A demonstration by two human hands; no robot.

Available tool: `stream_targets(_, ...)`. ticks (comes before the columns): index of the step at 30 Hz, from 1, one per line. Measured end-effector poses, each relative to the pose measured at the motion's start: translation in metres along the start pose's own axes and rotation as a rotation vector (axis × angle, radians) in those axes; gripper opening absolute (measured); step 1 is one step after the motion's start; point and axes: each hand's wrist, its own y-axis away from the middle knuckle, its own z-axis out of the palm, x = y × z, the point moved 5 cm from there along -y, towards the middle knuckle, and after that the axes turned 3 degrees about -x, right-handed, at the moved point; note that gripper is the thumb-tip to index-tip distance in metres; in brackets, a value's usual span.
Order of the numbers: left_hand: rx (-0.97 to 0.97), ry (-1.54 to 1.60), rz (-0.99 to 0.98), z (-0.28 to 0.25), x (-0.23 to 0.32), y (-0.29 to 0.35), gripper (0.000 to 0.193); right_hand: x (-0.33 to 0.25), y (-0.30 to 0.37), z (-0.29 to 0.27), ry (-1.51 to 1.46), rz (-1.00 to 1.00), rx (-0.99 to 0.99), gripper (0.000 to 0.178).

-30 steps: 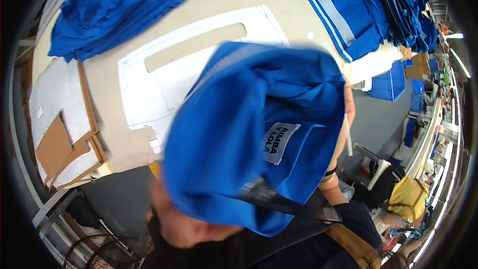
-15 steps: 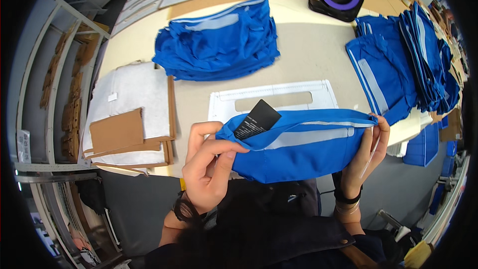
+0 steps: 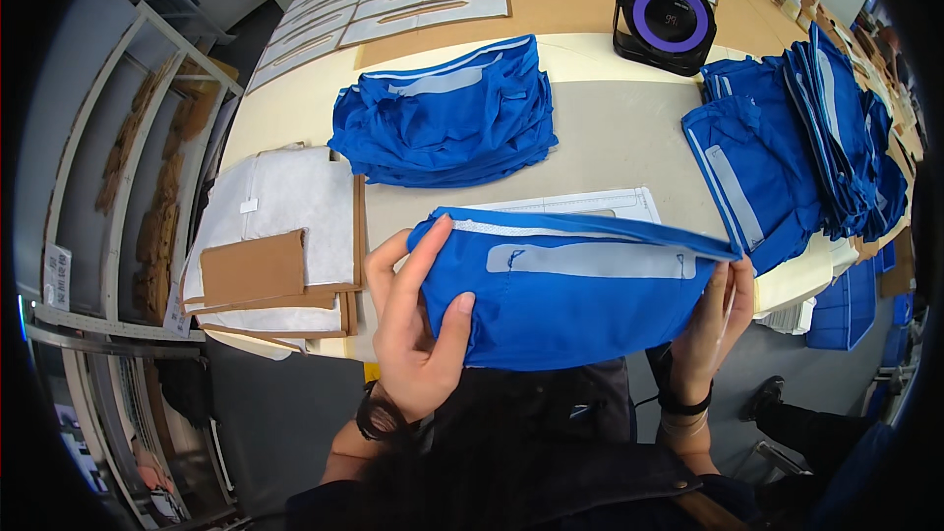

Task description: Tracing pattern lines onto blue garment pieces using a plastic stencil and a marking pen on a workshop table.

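In front of me I hold up a blue fabric pouch (image 3: 580, 320), with a white-edged rim and a pale grey strip (image 3: 590, 262) across its face. Small dark marks show near both ends of that strip. My left hand (image 3: 418, 315) grips the pouch's left end, fingers at the upper corner and thumb lower on the front. The right top corner is pinched in my right hand (image 3: 713, 320), along which a thin pale strip runs; what it is I cannot make out. Behind the pouch lies a white template (image 3: 629, 200), mostly hidden.
A heap of blue fabric pieces (image 3: 452, 128) lies beyond my hands, with folded blue pieces (image 3: 728, 157) at right. Brown and white sheets (image 3: 280, 197) are stacked at left. A black and purple round device (image 3: 669, 22) stands far back. Blue bins (image 3: 844, 305) sit below the table.
The pouch has turned so its front faces me more, and the black label inside no longer shows. My left fingers have shifted up its left corner. A person's leg now appears at lower right.
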Motion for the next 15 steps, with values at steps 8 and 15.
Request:
stream_targets(8,-0.115,-0.268,0.098,-0.038,0.043,-0.025,0.062,-0.020,0.004,0.025,0.330,-0.002,-0.144,0.035)
stream_targets(15,0.051,-0.005,0.426,-0.059,0.094,-0.126,0.065,-0.006,0.013,0.029,0.159,0.111,-0.315,0.033)
